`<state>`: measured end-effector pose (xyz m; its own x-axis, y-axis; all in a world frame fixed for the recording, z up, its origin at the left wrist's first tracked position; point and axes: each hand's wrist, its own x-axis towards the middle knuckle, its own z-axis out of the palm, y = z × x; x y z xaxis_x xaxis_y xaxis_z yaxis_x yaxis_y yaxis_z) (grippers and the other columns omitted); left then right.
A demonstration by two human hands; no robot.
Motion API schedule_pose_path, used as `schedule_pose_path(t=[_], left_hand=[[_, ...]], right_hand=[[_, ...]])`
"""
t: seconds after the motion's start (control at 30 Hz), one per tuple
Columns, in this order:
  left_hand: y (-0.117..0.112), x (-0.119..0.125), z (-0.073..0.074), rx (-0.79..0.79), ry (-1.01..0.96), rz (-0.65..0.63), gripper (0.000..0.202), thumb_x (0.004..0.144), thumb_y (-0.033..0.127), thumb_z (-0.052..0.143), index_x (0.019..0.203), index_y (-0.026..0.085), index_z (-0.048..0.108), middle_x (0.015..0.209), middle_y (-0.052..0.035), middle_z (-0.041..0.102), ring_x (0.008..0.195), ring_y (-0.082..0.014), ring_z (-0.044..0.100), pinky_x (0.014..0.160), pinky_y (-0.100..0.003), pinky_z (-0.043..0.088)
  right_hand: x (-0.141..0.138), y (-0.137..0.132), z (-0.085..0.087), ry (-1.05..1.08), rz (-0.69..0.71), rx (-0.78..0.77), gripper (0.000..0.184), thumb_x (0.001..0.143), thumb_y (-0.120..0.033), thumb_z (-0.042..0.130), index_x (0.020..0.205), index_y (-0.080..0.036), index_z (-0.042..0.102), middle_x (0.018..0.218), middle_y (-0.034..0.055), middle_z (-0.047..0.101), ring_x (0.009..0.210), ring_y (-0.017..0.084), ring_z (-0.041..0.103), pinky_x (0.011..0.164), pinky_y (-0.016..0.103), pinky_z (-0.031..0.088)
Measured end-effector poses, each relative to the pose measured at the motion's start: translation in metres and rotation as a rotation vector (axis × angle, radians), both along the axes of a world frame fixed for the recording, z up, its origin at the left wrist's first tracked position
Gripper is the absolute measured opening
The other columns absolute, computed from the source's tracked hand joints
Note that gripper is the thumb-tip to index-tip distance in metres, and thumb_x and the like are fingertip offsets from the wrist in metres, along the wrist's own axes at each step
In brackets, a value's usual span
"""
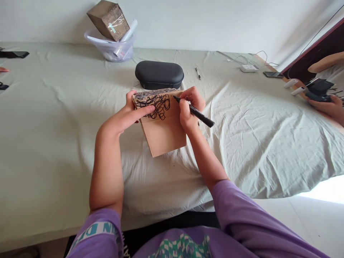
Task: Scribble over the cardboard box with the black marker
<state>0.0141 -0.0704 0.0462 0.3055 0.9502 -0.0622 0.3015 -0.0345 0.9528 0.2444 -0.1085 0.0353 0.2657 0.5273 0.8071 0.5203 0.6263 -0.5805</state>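
Note:
A brown cardboard box (166, 134) rests on the cloth in front of me, with dense black scribbles over the upper part of its facing side and along its far edge. My left hand (134, 113) grips the box at its left, the thumb lying across the scribbles and the other fingers partly hidden behind it. In my right hand (191, 107) is a black marker (202, 116), pinched between the fingers. Its tip is at the cardboard just right of the scribbled loops, and its back end points down to the right.
Just beyond the box lies a black zip case (159, 73). A small pen (198, 73) is to its right. At the back stands a clear plastic basin (118, 50) holding a brown box (109, 19). Another person's hand (329, 105) holds a dark object at the far right.

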Motion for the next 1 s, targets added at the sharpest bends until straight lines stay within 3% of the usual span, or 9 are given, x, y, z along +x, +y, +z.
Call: schedule_pose_path(t=[0.2, 0.33, 0.43, 0.57, 0.7, 0.87, 1.0], left_hand=[[0.0, -0.001, -0.001, -0.021, 0.032, 0.011, 0.101, 0.077, 0.057, 0.089, 0.157, 0.039, 0.028, 0.162, -0.0111, 0.048, 0.148, -0.0462, 0.052, 0.11, -0.064, 0.055], [-0.002, 0.0, 0.002, -0.043, 0.067, 0.013, 0.102, 0.075, 0.061, 0.089, 0.155, 0.042, 0.027, 0.163, -0.0108, 0.046, 0.144, -0.0458, 0.055, 0.106, -0.062, 0.057], [-0.003, 0.0, 0.004, -0.046, 0.136, 0.016, 0.099, 0.078, 0.062, 0.086, 0.155, 0.043, 0.027, 0.162, -0.0097, 0.046, 0.142, -0.0436, 0.057, 0.103, -0.059, 0.06], [-0.003, -0.002, 0.006, -0.032, 0.143, -0.009, 0.093, 0.082, 0.058, 0.085, 0.153, 0.041, 0.027, 0.16, -0.0092, 0.046, 0.142, -0.0413, 0.057, 0.1, -0.053, 0.062], [-0.003, -0.003, 0.004, 0.029, 0.069, -0.073, 0.091, 0.086, 0.054, 0.085, 0.153, 0.036, 0.027, 0.159, -0.0107, 0.046, 0.14, -0.0389, 0.057, 0.103, -0.052, 0.059], [0.002, -0.002, -0.002, 0.024, 0.028, -0.036, 0.1, 0.078, 0.055, 0.092, 0.152, 0.032, 0.028, 0.157, -0.0154, 0.049, 0.133, -0.0398, 0.058, 0.105, -0.064, 0.054], [0.015, -0.01, -0.01, 0.209, -0.035, -0.059, 0.106, 0.074, 0.055, 0.096, 0.153, 0.028, 0.031, 0.158, -0.0148, 0.049, 0.142, -0.0352, 0.053, 0.119, -0.058, 0.046]], right_hand=[[-0.001, -0.003, 0.007, -0.064, 0.014, -0.078, 0.009, 0.09, -0.026, 0.048, 0.081, -0.028, 0.047, 0.072, -0.0018, 0.05, 0.069, 0.019, 0.051, 0.074, 0.039, 0.052], [0.006, 0.003, 0.003, -0.058, 0.166, -0.042, 0.015, 0.088, -0.026, 0.048, 0.073, -0.027, 0.045, 0.068, -0.0026, 0.048, 0.065, 0.017, 0.048, 0.072, 0.037, 0.05], [0.01, 0.009, -0.001, 0.028, 0.251, -0.023, 0.02, 0.089, -0.026, 0.048, 0.07, -0.027, 0.041, 0.063, -0.0033, 0.042, 0.06, 0.016, 0.041, 0.062, 0.033, 0.042], [0.006, 0.007, -0.001, 0.163, 0.191, 0.057, 0.018, 0.089, -0.023, 0.049, 0.073, -0.027, 0.042, 0.064, -0.0043, 0.037, 0.059, 0.015, 0.039, 0.06, 0.032, 0.037], [0.002, 0.002, 0.003, 0.105, 0.155, 0.046, 0.014, 0.091, -0.024, 0.051, 0.079, -0.027, 0.047, 0.068, -0.0029, 0.046, 0.063, 0.017, 0.045, 0.062, 0.033, 0.043], [0.003, 0.001, 0.005, 0.045, 0.233, -0.018, 0.017, 0.094, -0.031, 0.056, 0.078, -0.028, 0.052, 0.07, -0.0011, 0.054, 0.063, 0.018, 0.049, 0.063, 0.035, 0.047], [0.002, 0.003, 0.004, 0.315, 0.256, -0.045, 0.018, 0.104, -0.047, 0.053, 0.096, -0.031, 0.054, 0.071, -0.0026, 0.056, 0.063, 0.019, 0.055, 0.064, 0.034, 0.048]])
